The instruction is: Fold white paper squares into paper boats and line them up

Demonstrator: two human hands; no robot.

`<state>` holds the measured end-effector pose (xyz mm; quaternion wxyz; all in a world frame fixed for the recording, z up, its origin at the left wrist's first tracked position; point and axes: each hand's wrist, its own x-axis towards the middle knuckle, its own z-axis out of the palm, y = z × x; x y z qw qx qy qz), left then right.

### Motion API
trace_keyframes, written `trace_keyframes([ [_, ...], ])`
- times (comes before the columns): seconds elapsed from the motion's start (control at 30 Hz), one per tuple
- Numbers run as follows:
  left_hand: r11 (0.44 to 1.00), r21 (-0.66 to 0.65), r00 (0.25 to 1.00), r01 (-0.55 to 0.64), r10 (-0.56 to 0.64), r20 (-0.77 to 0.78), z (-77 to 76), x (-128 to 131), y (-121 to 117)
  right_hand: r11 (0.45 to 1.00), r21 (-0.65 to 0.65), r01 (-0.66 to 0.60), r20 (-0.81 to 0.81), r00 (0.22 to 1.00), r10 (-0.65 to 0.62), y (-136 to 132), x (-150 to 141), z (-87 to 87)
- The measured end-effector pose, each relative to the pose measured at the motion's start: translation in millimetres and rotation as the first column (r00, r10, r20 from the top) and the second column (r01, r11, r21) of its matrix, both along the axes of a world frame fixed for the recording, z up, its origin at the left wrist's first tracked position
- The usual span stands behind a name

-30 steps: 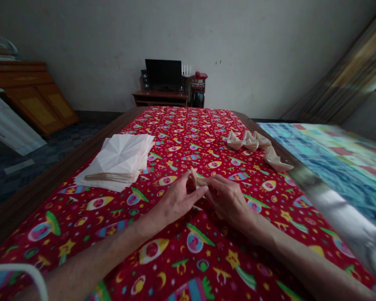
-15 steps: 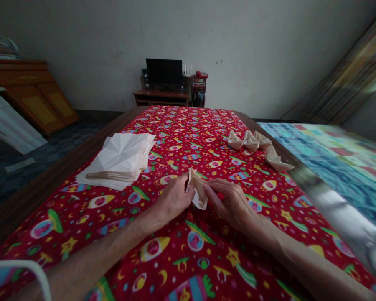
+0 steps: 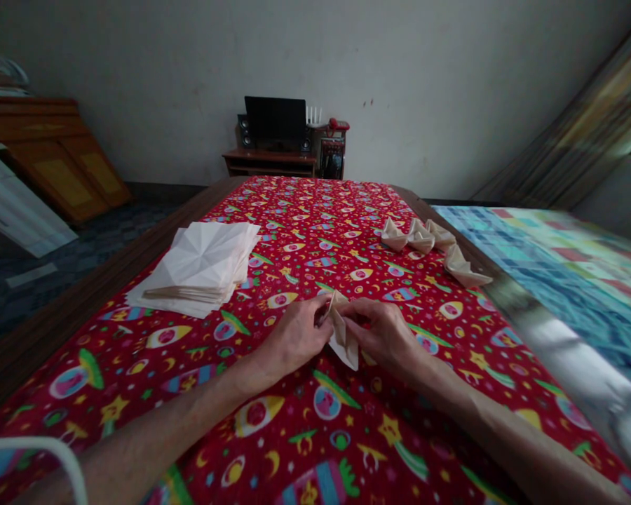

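Between my hands, over the middle of the table, is a cream folded paper piece [image 3: 343, 339] with a pointed top and a pale lower flap. My left hand [image 3: 301, 330] pinches it from the left, thumb and fingers closed on its edge. From the other side my right hand [image 3: 383, 330] grips it, with thumb and fingertips pressed on the folds. Parts of the paper are hidden behind the fingers. A stack of creased white paper sheets [image 3: 202, 256] lies to the left. Several finished-looking folded paper pieces [image 3: 394, 235] stand at the right edge.
A red tablecloth [image 3: 320, 210] printed with rockets and stars covers the table. Beyond the table are a monitor [image 3: 276, 118] on a desk and a wooden cabinet [image 3: 78, 161]. A bed [image 3: 557, 273] stands to the right. A white curved tube [image 3: 57, 449] shows at lower left.
Both hands have come closer together around the folded paper. The piece has shifted slightly right and toward me, and its lower flap now points down to the right.
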<state>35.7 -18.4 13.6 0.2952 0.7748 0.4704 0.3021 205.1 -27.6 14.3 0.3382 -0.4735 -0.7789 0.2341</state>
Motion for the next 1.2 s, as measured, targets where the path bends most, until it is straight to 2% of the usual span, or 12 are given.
trace_keyframes([
  [0.2,0.989,-0.128,0.982,0.067,-0.043,0.183,-4.8,-1.7,5.7,0.999,0.043,-0.005,0.000,1.000,0.005,-0.3,2.4,-2.7],
  [0.4,0.953,-0.260,0.916,0.155,-0.040,0.400,-9.3,-2.0,7.5,1.000,0.018,0.018,-0.008,1.000,-0.018,-3.1,2.2,-2.0],
  [0.5,0.911,-0.361,0.869,0.200,0.006,0.496,-4.2,-1.6,3.2,1.000,0.016,0.018,-0.016,1.000,-0.018,-3.9,1.4,1.1],
  [0.63,0.827,-0.480,0.808,0.294,0.053,0.587,5.7,-3.5,-3.1,0.999,-0.027,0.020,-0.029,0.999,-0.021,-5.9,0.6,5.1],
  [0.77,0.762,-0.512,0.735,0.397,0.070,0.674,7.9,-5.9,-4.7,0.997,-0.069,0.044,-0.055,0.997,-0.048,-7.9,2.0,5.8],
  [0.9,0.707,-0.532,0.684,0.465,0.095,0.724,4.5,-7.8,-3.1,0.996,-0.089,0.015,-0.077,0.997,-0.021,-10.4,4.3,6.8],
  [1.1,0.696,-0.571,0.728,0.435,0.101,0.678,3.0,-9.4,-3.0,0.996,-0.089,0.025,-0.077,0.997,-0.032,-11.1,4.6,5.4],
  [1.2,0.728,-0.535,0.732,0.429,0.066,0.678,3.3,-8.0,-3.3,0.994,-0.102,0.031,-0.067,0.997,-0.038,-10.8,5.2,5.5],
])
